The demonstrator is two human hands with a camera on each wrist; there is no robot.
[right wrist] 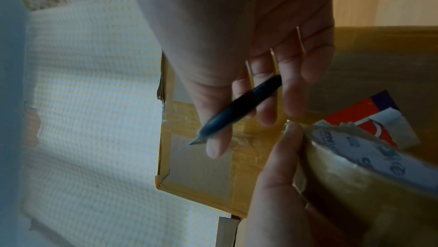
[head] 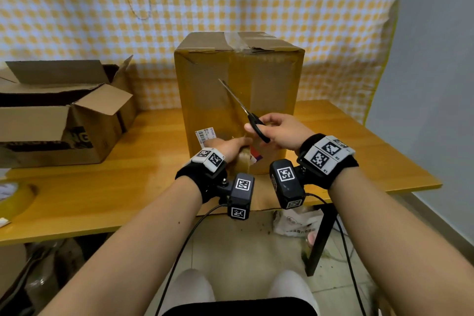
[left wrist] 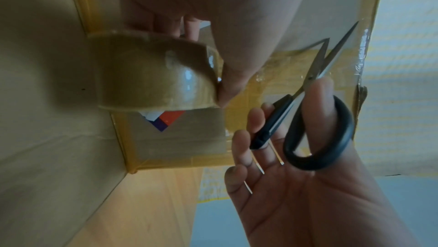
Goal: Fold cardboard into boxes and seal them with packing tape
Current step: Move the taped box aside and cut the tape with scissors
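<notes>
Against the near face of the box (head: 238,100) our left hand (head: 225,147) grips the tape roll (left wrist: 154,74), keeping the strip taut, while our right hand (head: 279,131) holds part-open scissors (head: 243,109) to cut it.

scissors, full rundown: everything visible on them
The scissors have black plastic handle loops and slim, bright metal blades, slightly parted in the left wrist view. The right hand grips them, thumb through one loop, in the air in front of the tall taped box, blades pointing up and away to the left. Only that hand touches them.
</notes>
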